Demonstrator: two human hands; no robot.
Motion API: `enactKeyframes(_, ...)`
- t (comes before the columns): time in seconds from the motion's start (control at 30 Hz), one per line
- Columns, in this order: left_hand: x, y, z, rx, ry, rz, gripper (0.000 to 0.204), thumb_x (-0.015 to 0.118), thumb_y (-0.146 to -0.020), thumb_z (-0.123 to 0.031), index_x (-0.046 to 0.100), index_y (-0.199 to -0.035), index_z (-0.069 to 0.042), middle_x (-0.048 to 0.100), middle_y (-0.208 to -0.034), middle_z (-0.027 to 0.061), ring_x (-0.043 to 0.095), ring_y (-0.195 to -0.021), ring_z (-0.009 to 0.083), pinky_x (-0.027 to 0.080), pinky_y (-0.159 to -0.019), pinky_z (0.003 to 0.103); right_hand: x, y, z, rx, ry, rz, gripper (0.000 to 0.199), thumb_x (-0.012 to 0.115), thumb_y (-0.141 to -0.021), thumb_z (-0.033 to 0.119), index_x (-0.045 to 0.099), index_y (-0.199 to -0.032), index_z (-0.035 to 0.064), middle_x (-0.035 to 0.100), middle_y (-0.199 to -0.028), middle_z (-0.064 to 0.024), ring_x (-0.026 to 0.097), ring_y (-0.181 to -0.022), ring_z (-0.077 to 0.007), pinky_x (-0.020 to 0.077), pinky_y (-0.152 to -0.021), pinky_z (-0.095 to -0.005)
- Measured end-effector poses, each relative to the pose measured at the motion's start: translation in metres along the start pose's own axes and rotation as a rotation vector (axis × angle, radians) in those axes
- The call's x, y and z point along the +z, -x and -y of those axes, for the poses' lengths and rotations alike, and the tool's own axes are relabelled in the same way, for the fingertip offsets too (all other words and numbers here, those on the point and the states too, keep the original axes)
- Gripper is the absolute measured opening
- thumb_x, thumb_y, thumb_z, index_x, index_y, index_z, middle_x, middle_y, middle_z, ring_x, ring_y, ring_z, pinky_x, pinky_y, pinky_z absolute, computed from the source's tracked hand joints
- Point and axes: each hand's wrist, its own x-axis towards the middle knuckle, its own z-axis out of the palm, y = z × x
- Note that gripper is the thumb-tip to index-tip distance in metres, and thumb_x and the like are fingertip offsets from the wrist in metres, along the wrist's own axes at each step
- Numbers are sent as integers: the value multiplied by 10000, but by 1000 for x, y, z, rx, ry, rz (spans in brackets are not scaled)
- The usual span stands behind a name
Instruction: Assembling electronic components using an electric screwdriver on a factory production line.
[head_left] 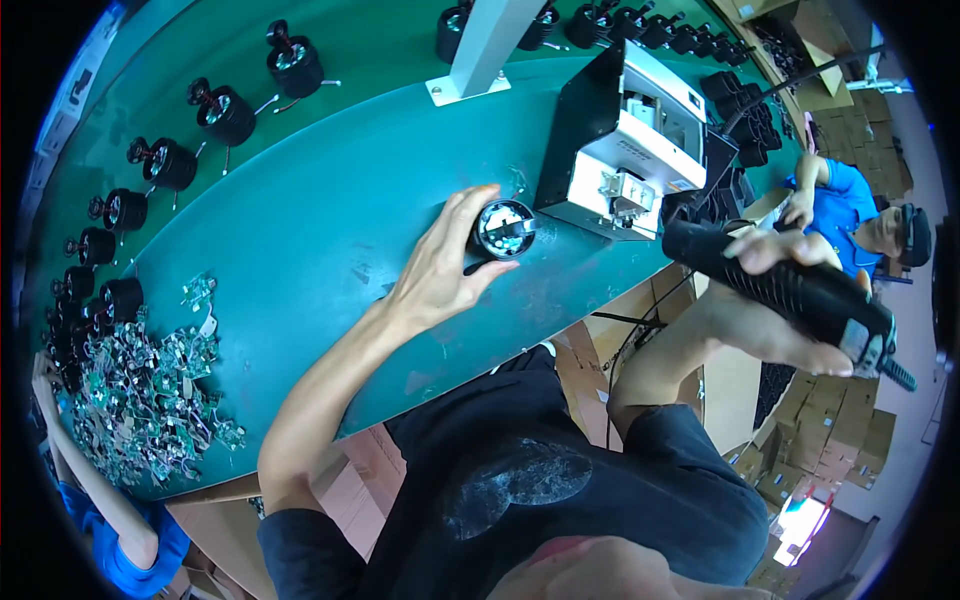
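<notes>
Your left hand (432,268) grips a black cylindrical motor (502,230) upright on the green surface (320,200); your right hand (775,300), off the surface's edge, clasps a black electric screwdriver (790,290).

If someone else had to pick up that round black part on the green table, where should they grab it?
Probably around its round black side wall, coming from the near side, as the left hand does. The round black part faces its open, shiny end upward, so the curved sides are the safest grip.
</notes>
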Motion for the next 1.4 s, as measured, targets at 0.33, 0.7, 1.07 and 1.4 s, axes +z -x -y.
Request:
enactKeyframes(0.33, -2, 3, 3, -75, 13, 76, 715, 812, -693, -46, 497, -1334, -6, 572, -1287, 157, 584, -1131, 309, 473, -966, 375, -3, 11, -13, 240, -77, 105, 803, 252, -891, 787, 372, -1385, 165, 627, -930, -144, 568, -478, -157, 464, -362, -267)
enactKeyframes(0.7, -1, 6, 2, 100, -92, 85, 746, 790, -632, -4, 502, -1320, 9, 572, -1295, 167, 565, -1176, 333, 465, -1001, 414, 37, 32, -12, 97, -225, 87, 875, 213, -870, 816, 343, -1437, 162, 623, -964, -123, 563, -511, -131, 462, -368, -255)
enactKeyframes(1.07, -1, 10, 7, 157, -110, 88, 731, 764, -683, -33, 454, -1341, 45, 541, -1323, 193, 545, -1204, 347, 457, -1010, 421, 53, 43, -23, 161, -309, 38, 906, 342, -786, 857, 310, -1408, 200, 593, -847, -154, 569, -465, -185, 502, -366, -301)
enactKeyframes(1.4, 2, 10, 1, 192, -204, 77, 678, 759, -722, -99, 470, -1316, 54, 573, -1279, 207, 576, -1162, 358, 482, -982, 418, 72, 47, -11, 216, -325, 9, 939, 437, -735, 855, 338, -1378, 178, 594, -805, -153, 589, -505, -200, 509, -382, -315)
